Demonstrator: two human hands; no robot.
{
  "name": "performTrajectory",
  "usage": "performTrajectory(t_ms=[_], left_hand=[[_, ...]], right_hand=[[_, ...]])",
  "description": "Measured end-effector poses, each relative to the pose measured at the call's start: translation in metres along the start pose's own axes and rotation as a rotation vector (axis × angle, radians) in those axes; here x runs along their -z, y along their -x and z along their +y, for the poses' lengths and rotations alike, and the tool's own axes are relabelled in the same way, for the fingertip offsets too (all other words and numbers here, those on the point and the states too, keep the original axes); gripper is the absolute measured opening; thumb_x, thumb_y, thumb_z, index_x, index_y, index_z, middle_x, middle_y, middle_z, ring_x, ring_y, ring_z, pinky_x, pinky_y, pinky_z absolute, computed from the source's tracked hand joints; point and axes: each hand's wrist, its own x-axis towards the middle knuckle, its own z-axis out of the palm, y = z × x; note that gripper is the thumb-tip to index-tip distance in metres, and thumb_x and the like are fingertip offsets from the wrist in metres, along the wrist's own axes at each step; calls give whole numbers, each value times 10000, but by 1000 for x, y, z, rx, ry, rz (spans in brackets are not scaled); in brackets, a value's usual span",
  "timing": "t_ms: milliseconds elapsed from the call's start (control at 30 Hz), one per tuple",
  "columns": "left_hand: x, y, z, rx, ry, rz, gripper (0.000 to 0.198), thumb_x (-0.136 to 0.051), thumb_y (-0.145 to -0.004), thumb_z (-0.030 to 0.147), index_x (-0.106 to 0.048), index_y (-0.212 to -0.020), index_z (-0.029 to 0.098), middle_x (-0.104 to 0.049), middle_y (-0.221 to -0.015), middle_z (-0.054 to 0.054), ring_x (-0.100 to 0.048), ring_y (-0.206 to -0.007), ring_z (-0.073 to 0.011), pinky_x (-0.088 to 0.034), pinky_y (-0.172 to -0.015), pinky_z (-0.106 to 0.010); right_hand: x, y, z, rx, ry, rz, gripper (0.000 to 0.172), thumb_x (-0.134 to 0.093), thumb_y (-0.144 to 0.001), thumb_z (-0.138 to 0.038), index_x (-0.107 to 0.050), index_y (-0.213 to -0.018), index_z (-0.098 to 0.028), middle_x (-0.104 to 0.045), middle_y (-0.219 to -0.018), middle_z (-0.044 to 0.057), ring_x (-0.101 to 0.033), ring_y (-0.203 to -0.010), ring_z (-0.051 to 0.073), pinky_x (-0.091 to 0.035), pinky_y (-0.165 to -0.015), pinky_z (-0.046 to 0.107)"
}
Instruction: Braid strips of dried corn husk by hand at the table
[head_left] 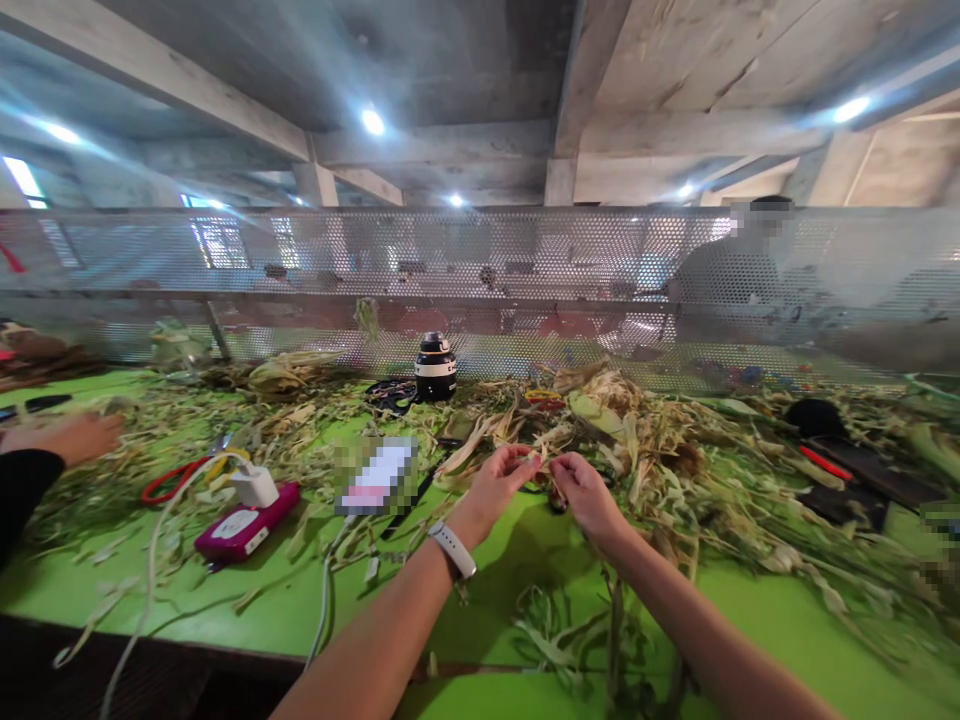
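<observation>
My left hand (pixel 496 488), with a white band on its wrist, is closed in a pinch above the green table (pixel 517 580). Close to its right, my right hand (pixel 589 492) pinches too. Between the two sets of fingertips is a small pale strip of corn husk (pixel 547 466); its ends are hidden by the fingers. Dry corn husks (pixel 480 445) lie just beyond the hands, and a larger husk heap (pixel 607 415) is to their right. Greenish husk strips (pixel 555 630) lie below, between my forearms.
A phone (pixel 379 475) on a cable, a magenta power strip (pixel 247 525) with a white charger (pixel 255 487), and red-handled scissors (pixel 172 482) lie left. A black bottle (pixel 436 368) stands before the perforated metal screen (pixel 480 260). Another person's hand (pixel 86 438) reaches in at far left.
</observation>
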Motion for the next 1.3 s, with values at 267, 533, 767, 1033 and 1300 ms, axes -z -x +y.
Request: performTrajectory(t_ms=[267,533,767,1033,1300], left_hand=[[-1,-3,-3,-114,-10,-41,379,-650,-678,444,-616,-918,153,-655,-912,-60,-576,-880,-198,-434,-850,-347],[1,6,4,-77,-85,-127,348,-624,-716,362,-554,-1009,187,-646,-928,-47,-590,-889,-185,-441,-842,-337],[1,3,5,-75,-85,-134,339,-661,-664,420,-569,-880,175,-659,-850,-28,-595,-831,-179,-445,-825,-338],[7,3,3,-1,-51,-142,359,-724,-610,341,-552,-883,182,-621,-753,17,-581,-731,-148,-442,-725,-286],[8,4,4,-21,-94,-167,294,-686,-654,346,-563,-865,182,-639,-778,-3,-576,-727,-152,-447,-729,-297]], right_hand=[[-2,0,2,7,-13,-8,383,-530,-709,-573,-449,-707,-199,-407,-490,-80,-348,-416,74,-282,-407,212],[0,-2,2,-24,-17,-24,344,-546,-693,-530,-449,-705,-200,-411,-491,-81,-357,-421,72,-290,-414,208],[-2,-3,3,-36,9,-19,295,-539,-704,-483,-459,-694,-200,-424,-493,-73,-371,-434,76,-294,-408,201],[-1,-3,4,-24,-16,-32,263,-558,-707,-442,-478,-714,-192,-417,-501,-79,-350,-443,70,-260,-417,195],[0,-5,6,-63,-13,-48,243,-557,-723,-417,-473,-703,-189,-452,-500,-70,-342,-425,73,-241,-420,201]])
